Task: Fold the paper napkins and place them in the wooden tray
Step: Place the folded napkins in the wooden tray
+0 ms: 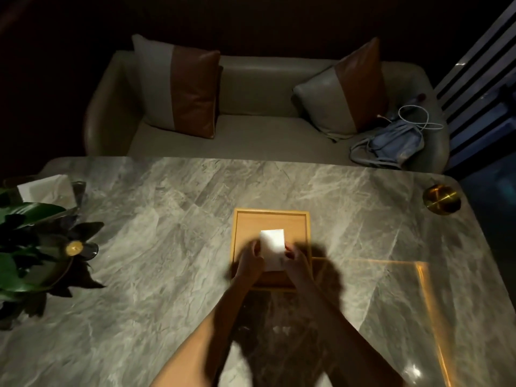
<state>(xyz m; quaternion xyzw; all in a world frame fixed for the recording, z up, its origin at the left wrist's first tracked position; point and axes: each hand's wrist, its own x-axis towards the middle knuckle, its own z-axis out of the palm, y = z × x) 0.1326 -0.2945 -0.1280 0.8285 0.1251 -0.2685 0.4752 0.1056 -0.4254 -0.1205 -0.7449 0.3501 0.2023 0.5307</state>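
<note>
A white folded paper napkin (273,247) is over the middle of the square wooden tray (272,215), which sits on the marble table (167,233). My left hand (249,259) grips the napkin's left edge. On the other edge, my right hand (298,261) holds it too. Both hands are over the tray's near half and hide its front part. Whether the napkin rests on the tray floor or hangs just above it is unclear.
A napkin holder with white paper (46,191) stands at the far left, behind a leafy plant (30,247) with a small candle (74,247). A brass round object (441,201) sits at the far right corner. Behind the table is a sofa (259,107) with two cushions and a blue bag (396,145).
</note>
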